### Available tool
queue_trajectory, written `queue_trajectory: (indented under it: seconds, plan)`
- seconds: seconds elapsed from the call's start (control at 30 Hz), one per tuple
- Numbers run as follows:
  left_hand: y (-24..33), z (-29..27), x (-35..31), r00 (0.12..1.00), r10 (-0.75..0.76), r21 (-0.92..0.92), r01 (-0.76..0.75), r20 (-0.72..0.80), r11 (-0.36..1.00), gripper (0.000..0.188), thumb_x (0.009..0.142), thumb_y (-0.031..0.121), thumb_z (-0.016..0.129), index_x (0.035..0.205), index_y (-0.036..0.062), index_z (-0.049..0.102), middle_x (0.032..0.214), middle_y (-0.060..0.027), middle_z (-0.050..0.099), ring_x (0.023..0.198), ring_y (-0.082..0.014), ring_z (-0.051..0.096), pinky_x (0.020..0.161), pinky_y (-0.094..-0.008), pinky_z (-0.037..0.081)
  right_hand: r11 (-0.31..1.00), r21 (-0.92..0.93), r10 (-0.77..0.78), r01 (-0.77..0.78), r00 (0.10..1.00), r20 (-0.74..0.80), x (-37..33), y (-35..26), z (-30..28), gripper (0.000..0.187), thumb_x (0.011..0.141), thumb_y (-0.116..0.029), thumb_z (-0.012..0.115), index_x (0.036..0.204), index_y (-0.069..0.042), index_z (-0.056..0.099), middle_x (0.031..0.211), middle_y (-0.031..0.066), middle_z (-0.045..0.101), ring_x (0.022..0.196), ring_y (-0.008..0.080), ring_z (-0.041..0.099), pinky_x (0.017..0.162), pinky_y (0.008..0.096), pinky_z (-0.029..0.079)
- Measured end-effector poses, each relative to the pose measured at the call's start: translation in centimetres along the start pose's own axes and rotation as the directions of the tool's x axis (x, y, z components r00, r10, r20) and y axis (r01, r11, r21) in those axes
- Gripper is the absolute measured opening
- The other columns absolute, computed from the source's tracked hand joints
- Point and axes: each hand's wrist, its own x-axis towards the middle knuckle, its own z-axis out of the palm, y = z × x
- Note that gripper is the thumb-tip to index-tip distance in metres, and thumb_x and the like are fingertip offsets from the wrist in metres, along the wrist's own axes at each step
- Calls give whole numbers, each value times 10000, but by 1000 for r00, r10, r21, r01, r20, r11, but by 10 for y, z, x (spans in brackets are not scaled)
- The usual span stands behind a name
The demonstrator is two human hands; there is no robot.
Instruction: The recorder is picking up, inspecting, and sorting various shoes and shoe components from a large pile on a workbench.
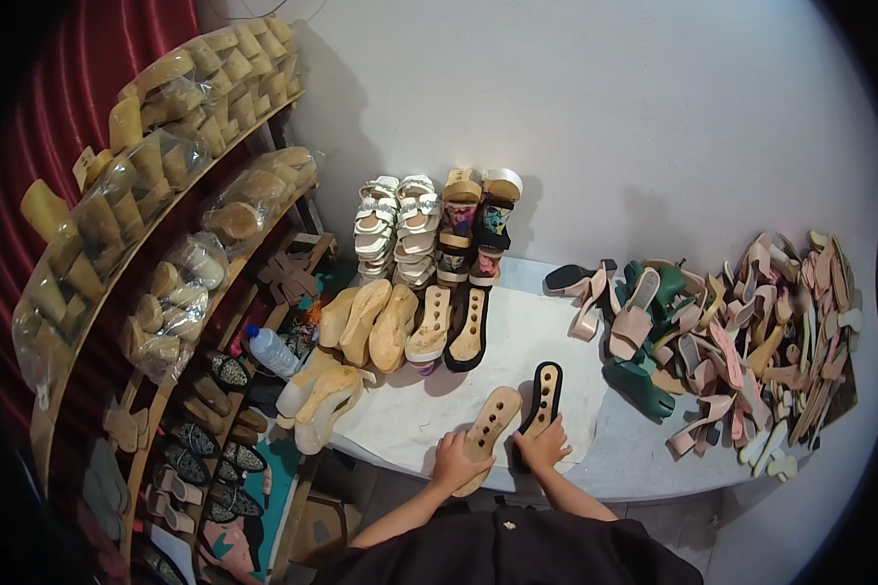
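My left hand [456, 462] is closed round the heel end of a tan wooden shoe sole [493, 421], which has a row of holes down its middle. In my right hand [545, 446] is a black-edged sole [547, 383] with a similar row of holes, gripped at its lower end. Both soles point away from me over the table's front edge, side by side and slightly apart. Farther back stand two more holed soles, a pale-edged one [433, 327] and a black-edged one [469, 330]. Beside them are bare wooden soles [392, 329].
White strappy sandals [376, 226] and patterned sandals [496, 219] stand in rows at the back. A large pile of shoes and soles [737, 351] covers the table's right side. Shelves at left hold bagged wooden heels [98, 234]. A water bottle [271, 351] stands by the shelves.
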Motion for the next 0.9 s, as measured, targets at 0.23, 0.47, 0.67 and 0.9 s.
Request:
queue_trajectory:
  seconds: [0.23,0.47,0.67,0.9]
  plan:
    - [-14,-82,62,995,84,-52,-86,-55,995,741,560,454,780,1058,-36,535,948,-179,519,922,-338,512,817,-407,428,998,-53,26,-26,1000,5,-2,-7,-6,1178,499,-494,774,1382,-13,161,1256,180,421,1188,329,375,969,599,197]
    - [-1,-152,149,992,50,34,-46,-112,998,673,601,488,740,1002,-17,547,988,-177,558,947,-336,538,818,-395,438,992,67,108,-105,994,-33,-5,-25,-2,1125,506,-437,770,1372,-17,187,1237,189,439,1166,336,391,936,574,231]
    - [-10,-171,198,989,-128,174,113,76,978,684,622,576,673,964,-7,566,996,-194,599,931,-344,580,780,-412,463,986,144,-68,80,994,-88,14,-72,-8,1174,504,-453,777,1389,-7,147,1226,218,447,1148,362,403,911,575,241]
    - [-18,-160,221,985,-161,188,146,68,971,686,629,560,659,983,-23,586,1006,-207,615,948,-342,587,805,-405,459,945,214,-242,248,969,-55,49,-146,-29,1183,497,-471,768,1387,-9,142,1198,233,490,1120,377,452,883,575,271]
